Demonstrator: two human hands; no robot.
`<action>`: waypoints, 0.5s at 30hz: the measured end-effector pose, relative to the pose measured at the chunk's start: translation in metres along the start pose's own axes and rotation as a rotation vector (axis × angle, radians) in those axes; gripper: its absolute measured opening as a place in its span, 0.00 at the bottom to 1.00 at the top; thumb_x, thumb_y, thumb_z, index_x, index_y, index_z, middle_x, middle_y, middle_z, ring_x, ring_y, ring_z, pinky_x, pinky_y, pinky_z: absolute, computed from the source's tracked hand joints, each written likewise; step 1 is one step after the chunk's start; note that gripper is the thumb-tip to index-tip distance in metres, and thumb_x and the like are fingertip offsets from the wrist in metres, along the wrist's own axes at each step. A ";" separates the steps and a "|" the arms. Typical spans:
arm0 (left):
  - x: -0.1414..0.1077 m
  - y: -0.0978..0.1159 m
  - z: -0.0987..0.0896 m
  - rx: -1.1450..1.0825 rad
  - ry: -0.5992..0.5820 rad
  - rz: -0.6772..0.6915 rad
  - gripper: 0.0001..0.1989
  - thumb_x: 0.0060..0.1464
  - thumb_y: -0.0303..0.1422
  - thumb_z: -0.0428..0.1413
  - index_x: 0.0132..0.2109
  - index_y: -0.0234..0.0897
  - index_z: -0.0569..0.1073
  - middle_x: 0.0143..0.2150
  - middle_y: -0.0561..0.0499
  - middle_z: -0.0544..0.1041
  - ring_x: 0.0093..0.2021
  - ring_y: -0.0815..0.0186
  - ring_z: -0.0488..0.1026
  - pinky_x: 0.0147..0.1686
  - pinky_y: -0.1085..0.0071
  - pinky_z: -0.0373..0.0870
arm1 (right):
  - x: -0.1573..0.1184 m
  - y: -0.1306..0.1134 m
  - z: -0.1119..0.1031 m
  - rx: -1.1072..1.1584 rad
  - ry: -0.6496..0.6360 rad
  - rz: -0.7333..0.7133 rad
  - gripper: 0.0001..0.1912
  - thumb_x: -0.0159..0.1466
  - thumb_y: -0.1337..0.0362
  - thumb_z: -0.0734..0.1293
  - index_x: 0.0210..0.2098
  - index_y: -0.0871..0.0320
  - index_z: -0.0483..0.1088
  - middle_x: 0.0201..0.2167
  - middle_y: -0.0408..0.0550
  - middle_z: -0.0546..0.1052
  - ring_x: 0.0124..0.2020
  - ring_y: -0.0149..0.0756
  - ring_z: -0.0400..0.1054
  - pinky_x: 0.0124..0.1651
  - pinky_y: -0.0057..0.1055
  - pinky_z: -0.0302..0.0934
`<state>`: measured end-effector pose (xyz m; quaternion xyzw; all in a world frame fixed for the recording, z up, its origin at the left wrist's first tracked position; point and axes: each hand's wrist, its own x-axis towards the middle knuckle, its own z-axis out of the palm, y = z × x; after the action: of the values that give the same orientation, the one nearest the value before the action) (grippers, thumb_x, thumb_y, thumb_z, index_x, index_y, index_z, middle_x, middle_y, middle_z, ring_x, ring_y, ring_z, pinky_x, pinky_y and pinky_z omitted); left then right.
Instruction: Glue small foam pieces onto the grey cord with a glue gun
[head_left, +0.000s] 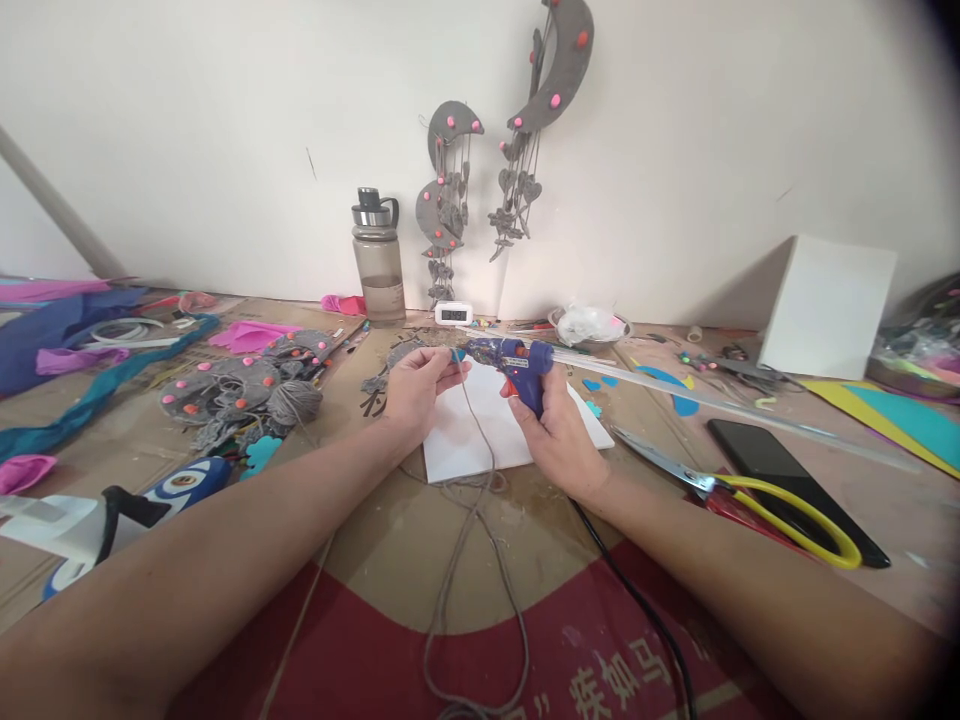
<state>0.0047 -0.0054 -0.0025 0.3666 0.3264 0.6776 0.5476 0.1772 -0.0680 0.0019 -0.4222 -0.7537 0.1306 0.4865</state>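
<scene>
My right hand (559, 430) is wrapped round the handle of a blue hot glue gun (529, 375), whose nozzle points left. A long clear glue stick (712, 400) extends from its back. Between the fingertips of my left hand (421, 388) is a small blue piece (458, 355), close to the nozzle; whether they touch is unclear. Grey yarn (480, 425) hangs from that piece and loops down over the cardboard. Below both hands lies a white sheet (472, 430).
Yellow-handled scissors (784, 515) and a black phone (787, 480) lie at the right. A bottle (379, 270) and small clock (454, 314) stand at the back. Grey felt pieces (225, 390) and a yarn ball (294, 402) lie left. A black cord (630, 590) runs toward the front.
</scene>
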 end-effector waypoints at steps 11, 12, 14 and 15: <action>0.000 -0.001 0.000 -0.001 -0.029 0.015 0.12 0.42 0.32 0.65 0.30 0.32 0.70 0.26 0.50 0.75 0.29 0.66 0.77 0.38 0.65 0.75 | -0.001 -0.001 0.001 -0.051 -0.028 0.031 0.13 0.65 0.63 0.58 0.49 0.57 0.55 0.40 0.54 0.72 0.40 0.42 0.67 0.45 0.42 0.62; 0.000 -0.001 0.000 0.000 -0.033 0.017 0.11 0.42 0.32 0.65 0.30 0.32 0.70 0.27 0.50 0.76 0.28 0.66 0.77 0.37 0.65 0.75 | -0.001 -0.002 0.001 -0.056 -0.031 0.038 0.13 0.65 0.63 0.58 0.49 0.57 0.55 0.40 0.54 0.72 0.41 0.42 0.67 0.46 0.43 0.62; 0.000 -0.001 0.000 0.004 -0.039 0.022 0.11 0.42 0.32 0.64 0.30 0.32 0.70 0.27 0.50 0.76 0.28 0.66 0.77 0.37 0.65 0.75 | -0.001 -0.003 0.001 -0.068 -0.030 0.050 0.13 0.65 0.62 0.58 0.49 0.57 0.56 0.40 0.54 0.72 0.42 0.43 0.67 0.47 0.43 0.62; 0.000 -0.001 0.000 0.008 -0.041 0.024 0.11 0.42 0.32 0.64 0.30 0.32 0.70 0.27 0.50 0.76 0.28 0.66 0.77 0.37 0.64 0.75 | -0.001 -0.004 0.001 -0.072 -0.028 0.054 0.13 0.65 0.62 0.58 0.48 0.56 0.56 0.41 0.54 0.72 0.42 0.43 0.67 0.47 0.43 0.62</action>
<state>0.0056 -0.0056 -0.0034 0.3867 0.3134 0.6752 0.5444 0.1748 -0.0712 0.0030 -0.4580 -0.7528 0.1223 0.4567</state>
